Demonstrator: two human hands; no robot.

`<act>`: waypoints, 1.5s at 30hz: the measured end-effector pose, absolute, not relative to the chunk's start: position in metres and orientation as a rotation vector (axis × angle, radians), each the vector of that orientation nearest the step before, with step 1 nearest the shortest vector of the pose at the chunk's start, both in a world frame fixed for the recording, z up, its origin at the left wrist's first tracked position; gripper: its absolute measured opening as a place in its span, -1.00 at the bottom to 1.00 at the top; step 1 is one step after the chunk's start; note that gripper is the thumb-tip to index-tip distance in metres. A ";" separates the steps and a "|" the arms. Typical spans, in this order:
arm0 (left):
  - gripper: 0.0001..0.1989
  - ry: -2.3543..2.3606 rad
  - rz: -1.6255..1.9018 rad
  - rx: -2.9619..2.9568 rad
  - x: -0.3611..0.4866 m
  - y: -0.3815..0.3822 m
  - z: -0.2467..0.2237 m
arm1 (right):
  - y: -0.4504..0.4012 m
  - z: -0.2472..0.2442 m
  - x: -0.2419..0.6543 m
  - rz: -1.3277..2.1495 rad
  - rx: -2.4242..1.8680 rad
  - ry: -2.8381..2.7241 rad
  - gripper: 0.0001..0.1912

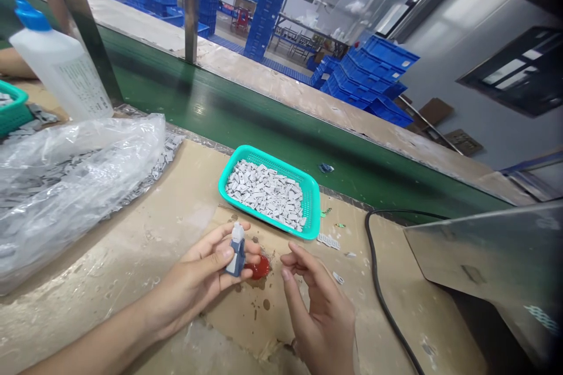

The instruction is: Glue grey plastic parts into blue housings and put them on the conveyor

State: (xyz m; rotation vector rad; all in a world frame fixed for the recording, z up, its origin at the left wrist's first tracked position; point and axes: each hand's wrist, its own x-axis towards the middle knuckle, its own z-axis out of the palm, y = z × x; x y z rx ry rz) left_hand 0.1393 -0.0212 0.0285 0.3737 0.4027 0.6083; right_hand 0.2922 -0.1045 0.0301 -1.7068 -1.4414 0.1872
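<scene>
My left hand (206,266) holds a small dark blue and grey part (236,258) with a whitish top, pinched between thumb and fingers. To its right, my right hand (319,304) is raised over the table with thumb and fingertips close together; whether something tiny is between them is too small to tell. A red patch (260,268) shows on the stained cardboard between the hands. Just beyond them sits a turquoise basket (313,205) filled with small light grey pieces (266,190).
A clear plastic bag (79,187) of grey pieces lies at left, before a blue-capped bottle (64,67). A black cable (377,281) and metal box (488,263) stand right. Behind runs a green conveyor (246,111). Another person's arm (17,64) shows far left.
</scene>
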 end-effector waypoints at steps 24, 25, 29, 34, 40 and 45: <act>-0.70 0.463 0.790 0.602 0.135 -0.025 0.036 | 0.003 0.037 0.378 0.152 -2.144 -1.881 -0.71; -0.71 0.482 0.805 0.612 0.136 -0.025 0.036 | 0.003 0.035 0.377 0.145 -2.160 -1.877 -0.71; -0.70 0.550 0.795 0.632 0.136 -0.023 0.034 | 0.001 0.032 0.374 0.109 -2.206 -1.855 -0.75; -0.70 0.548 0.794 0.625 0.136 -0.024 0.035 | 0.002 0.031 0.373 0.093 -2.235 -1.841 -0.74; -0.70 0.533 0.769 0.568 0.137 -0.026 0.035 | 0.002 0.031 0.372 0.135 -2.262 -1.883 -0.74; -0.76 0.654 0.774 0.653 0.134 -0.011 0.038 | 0.005 0.031 0.373 0.167 -2.278 -1.923 -0.67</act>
